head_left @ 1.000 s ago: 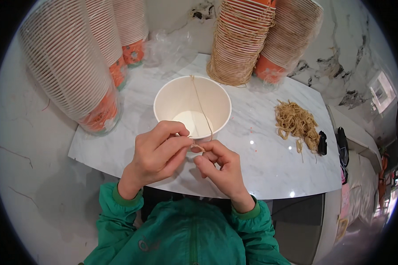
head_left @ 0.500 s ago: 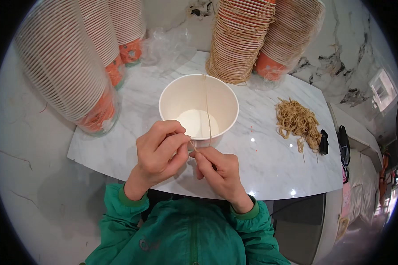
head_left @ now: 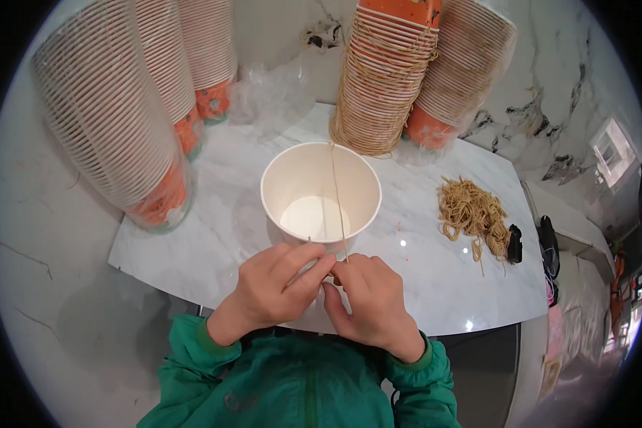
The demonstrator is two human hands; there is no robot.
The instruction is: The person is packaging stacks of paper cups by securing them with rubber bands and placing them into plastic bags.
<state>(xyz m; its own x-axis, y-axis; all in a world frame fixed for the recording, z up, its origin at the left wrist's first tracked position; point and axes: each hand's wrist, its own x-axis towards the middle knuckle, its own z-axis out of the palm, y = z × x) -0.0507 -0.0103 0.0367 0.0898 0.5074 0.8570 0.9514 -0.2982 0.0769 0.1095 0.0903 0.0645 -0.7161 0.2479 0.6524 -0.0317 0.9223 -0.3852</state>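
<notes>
Head: twine (head_left: 339,202), long axis toward fingers (head_left: 359,273)

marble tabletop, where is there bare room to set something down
Right: the tabletop between the white bucket and the twine heap. Left: the patch between the bucket and the nearest plastic-wrapped stack. Crowded: the back, with twine-draped stack and clear plastic, and front middle, where left hand and right hand meet.

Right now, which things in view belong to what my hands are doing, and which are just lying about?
In the job, it seems:
- white tub
- tan strand across its opening, reaching your right hand, close to your left hand
- string pile, likely

Apparently lying about:
- crumpled clear plastic
- small black object beside the pile
</notes>
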